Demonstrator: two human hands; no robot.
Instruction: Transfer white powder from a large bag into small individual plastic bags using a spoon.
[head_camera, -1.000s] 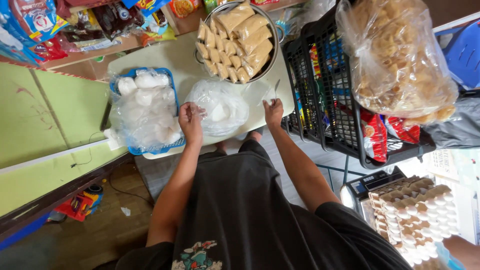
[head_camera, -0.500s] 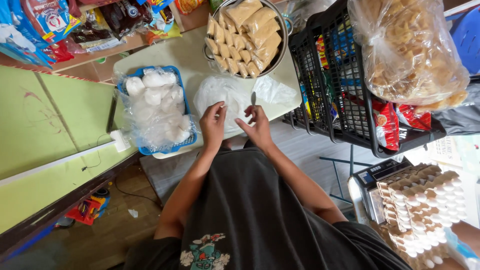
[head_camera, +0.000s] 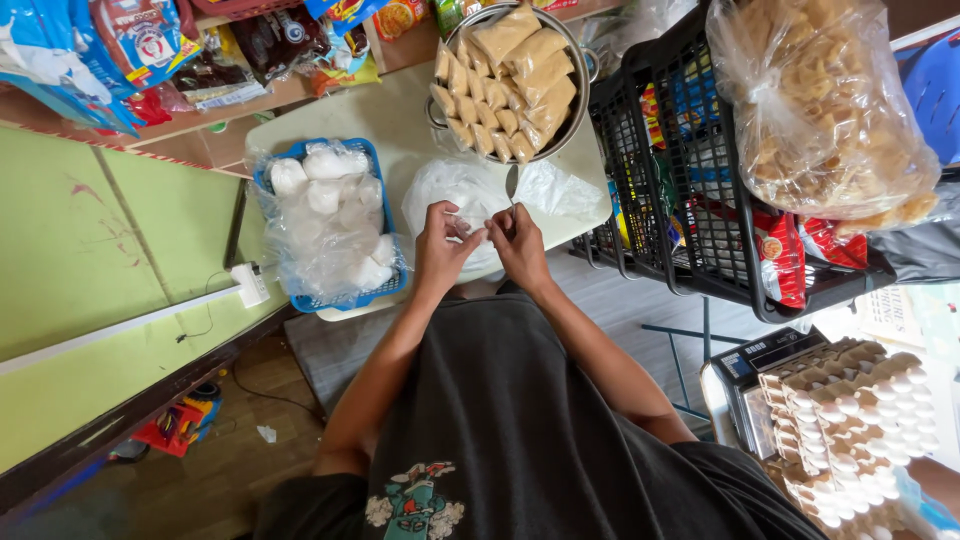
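My left hand (head_camera: 443, 246) and my right hand (head_camera: 520, 243) meet over a large clear plastic bag of white powder (head_camera: 462, 196) on the small pale table (head_camera: 390, 115). Both hands pinch a small clear plastic bag (head_camera: 472, 226) between them. A metal spoon (head_camera: 511, 184) sticks up from my right hand's fingers. To the left stands a blue basket (head_camera: 372, 152) full of tied bags of white powder. Behind the hands sits a round metal pot (head_camera: 582, 62) packed with small bags of brown powder.
A black wire rack (head_camera: 700, 225) with snack packets stands right of the table, with a big clear bag of crackers (head_camera: 815, 110) on top. Stacked egg trays (head_camera: 850, 420) are at the lower right. A green wall (head_camera: 90, 260) and packet-filled shelf (head_camera: 180, 118) lie left.
My hands, apart at the table's near edge a second ago, have come together over the white bag, and now hold a small clear bag and the spoon between them.
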